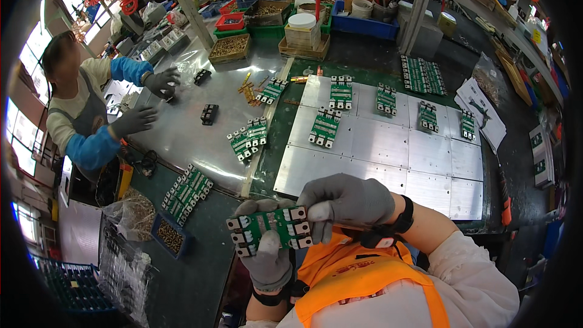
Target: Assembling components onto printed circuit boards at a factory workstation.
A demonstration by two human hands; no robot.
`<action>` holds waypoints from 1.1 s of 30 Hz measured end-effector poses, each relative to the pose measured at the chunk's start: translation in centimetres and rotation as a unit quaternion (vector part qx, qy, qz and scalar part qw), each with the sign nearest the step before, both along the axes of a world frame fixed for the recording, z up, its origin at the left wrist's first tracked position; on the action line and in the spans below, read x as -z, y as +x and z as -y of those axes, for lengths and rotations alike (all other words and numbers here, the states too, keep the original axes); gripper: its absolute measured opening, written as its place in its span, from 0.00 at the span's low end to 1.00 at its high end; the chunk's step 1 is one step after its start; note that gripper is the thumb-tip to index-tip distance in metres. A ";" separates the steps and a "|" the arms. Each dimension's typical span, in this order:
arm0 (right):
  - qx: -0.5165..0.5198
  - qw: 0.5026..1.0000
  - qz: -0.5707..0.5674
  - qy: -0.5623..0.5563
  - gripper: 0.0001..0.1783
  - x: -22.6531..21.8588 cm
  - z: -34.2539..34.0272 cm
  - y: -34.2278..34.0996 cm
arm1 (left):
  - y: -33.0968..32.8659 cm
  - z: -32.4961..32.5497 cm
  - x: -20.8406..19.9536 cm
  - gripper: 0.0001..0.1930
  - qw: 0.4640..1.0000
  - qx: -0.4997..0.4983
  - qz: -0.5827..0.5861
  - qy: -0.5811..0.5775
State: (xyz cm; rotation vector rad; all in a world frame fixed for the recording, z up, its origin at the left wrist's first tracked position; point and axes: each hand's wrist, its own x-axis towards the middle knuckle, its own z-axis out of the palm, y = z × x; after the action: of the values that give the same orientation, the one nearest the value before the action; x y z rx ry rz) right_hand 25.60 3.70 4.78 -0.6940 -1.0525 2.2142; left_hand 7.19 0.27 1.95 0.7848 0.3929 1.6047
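In my gloved left hand (270,270) I hold a green circuit board (265,223) with black-and-white terminal blocks along both ends. The left thumb presses on its face and the other fingers are behind it. My gloved right hand (352,199) is at the board's right end, thumb and fingers closed together by the corner block. Whether they pinch the board or some small part is hidden. Beyond my hands, metal plates (382,167) lie in a grid on the bench, and several similar boards (325,126) rest on them.
Across the bench at left, a co-worker's gloved hands (135,120) are over the metal tabletop near black blocks (209,114). Stacked boards (187,193) and a blue bin of brass screws (169,237) sit to my left. Parts boxes (231,47) line the back; papers (483,112) lie right.
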 end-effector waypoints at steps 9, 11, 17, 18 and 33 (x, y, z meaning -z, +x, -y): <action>0.044 0.999 0.005 0.024 0.11 -0.1 0.5 -0.2 | 0.0 0.0 -0.1 0.26 1.000 0.009 -0.006 -0.013; 0.037 0.999 0.008 0.000 0.11 -0.2 0.5 -0.1 | 0.0 0.0 -0.1 0.26 1.000 0.024 0.001 -0.018; 0.037 0.998 0.035 0.046 0.12 -0.2 0.7 -0.1 | 0.1 0.0 -0.2 0.26 1.000 0.001 -0.017 -0.018; 0.039 0.997 0.043 0.048 0.12 -0.2 0.7 -0.2 | 0.1 0.0 -0.2 0.26 1.000 0.009 -0.010 -0.018; 0.084 0.994 -0.026 0.063 0.14 1.6 2.3 -0.9 | 0.6 0.3 -0.6 0.26 0.999 -0.010 0.003 -0.049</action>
State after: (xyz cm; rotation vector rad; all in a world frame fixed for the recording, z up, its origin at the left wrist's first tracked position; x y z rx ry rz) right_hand 24.72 1.36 3.14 -0.6421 -1.0562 1.9936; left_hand 7.83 -0.01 2.58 0.7029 0.4727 1.5931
